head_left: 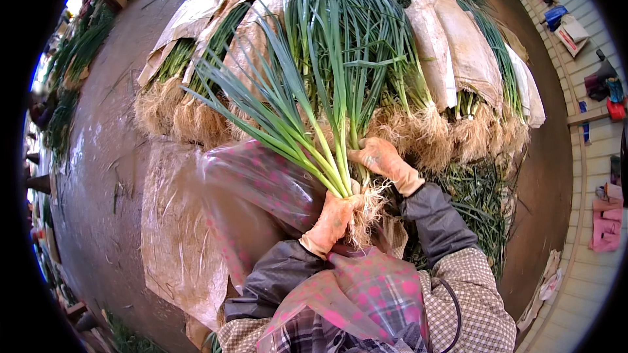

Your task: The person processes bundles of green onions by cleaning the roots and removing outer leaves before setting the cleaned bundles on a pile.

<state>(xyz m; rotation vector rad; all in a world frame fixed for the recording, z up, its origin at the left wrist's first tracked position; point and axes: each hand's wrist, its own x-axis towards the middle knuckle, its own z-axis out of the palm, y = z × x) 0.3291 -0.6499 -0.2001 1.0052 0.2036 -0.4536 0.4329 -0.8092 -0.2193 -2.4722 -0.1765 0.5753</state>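
My left hand (336,220), in an orange-stained glove, is closed around a small bunch of long green allium stalks (314,142), just above their pale, stringy roots (365,218). The leaves fan up and to the left, over my knee. My right hand (385,162), gloved the same way, has its thumb and fingers around the lower stem of another stalk (354,139) beside the bunch. Directly beyond both hands lies a thick heap of the same stalks (363,24), leaves pointing away and roots towards me.
Bundles wrapped in woven sacking (468,44) flank the heap, roots outward. A flattened sack (181,235) lies left of my plastic-covered leg (260,181). Loose leaves (476,206) cover the ground at right. Wet floor (108,166) runs along the left, a pale block wall (588,157) along the right.
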